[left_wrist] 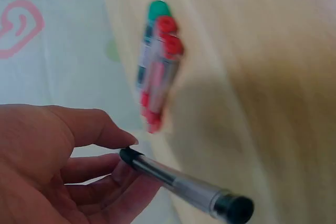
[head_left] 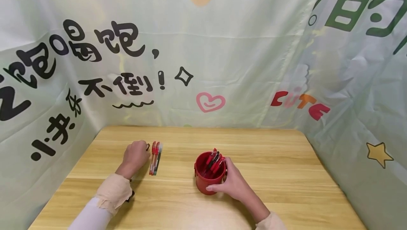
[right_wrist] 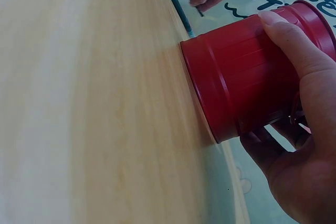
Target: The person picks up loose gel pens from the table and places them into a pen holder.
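Between thumb and fingers, my left hand [head_left: 136,155] pinches a black-capped pen [left_wrist: 181,182], with its clear barrel showing in the left wrist view. Just right of that hand, two red pens [head_left: 154,155] and a green-ended pen [head_left: 158,159] lie side by side on the table. My right hand [head_left: 236,180] grips a red metal bucket [head_left: 203,184] from its right side, thumb across the front and fingers behind. Several red and black pens [head_left: 214,162] lean inside the bucket, their lower parts hidden by its wall.
The wooden table [head_left: 171,205] carries the loose pens at left and the bucket near its middle. A printed cloth [head_left: 241,64] with lettering and a pink heart hangs along the back and both sides.
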### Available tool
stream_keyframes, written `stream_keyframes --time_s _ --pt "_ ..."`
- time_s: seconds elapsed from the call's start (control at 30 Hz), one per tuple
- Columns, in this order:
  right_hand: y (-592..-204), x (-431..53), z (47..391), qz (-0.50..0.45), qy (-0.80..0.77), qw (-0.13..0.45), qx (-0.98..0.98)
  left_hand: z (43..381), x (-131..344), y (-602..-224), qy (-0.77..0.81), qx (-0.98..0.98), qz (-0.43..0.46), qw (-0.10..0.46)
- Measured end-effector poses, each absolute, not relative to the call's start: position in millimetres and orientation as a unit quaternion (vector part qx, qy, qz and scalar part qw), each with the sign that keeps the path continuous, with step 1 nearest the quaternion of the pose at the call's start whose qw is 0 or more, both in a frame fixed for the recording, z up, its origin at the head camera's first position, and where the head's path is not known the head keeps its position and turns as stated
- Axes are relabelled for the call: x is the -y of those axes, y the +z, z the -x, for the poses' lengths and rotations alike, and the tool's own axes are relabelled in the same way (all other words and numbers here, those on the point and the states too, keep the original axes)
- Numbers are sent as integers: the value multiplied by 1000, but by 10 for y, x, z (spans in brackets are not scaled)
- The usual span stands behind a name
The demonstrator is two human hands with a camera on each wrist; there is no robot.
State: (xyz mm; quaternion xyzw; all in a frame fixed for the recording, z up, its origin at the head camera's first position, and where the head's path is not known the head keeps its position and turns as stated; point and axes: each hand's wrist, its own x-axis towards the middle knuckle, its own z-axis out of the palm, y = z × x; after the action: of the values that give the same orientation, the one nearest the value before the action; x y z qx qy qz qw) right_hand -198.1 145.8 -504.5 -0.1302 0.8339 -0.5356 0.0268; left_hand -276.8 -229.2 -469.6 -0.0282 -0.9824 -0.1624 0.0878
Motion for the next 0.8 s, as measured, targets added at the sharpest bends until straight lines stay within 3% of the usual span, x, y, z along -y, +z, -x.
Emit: stream_keyframes --time_s 0.27,0.8 --pt "-5048 -1454 1986 127 -533 28 -836 2686 1982 -4396 -181 974 34 130" --pt "-5040 -1455 1986 127 -532 26 -837 2497 1428 -4098 -232 919 123 292"
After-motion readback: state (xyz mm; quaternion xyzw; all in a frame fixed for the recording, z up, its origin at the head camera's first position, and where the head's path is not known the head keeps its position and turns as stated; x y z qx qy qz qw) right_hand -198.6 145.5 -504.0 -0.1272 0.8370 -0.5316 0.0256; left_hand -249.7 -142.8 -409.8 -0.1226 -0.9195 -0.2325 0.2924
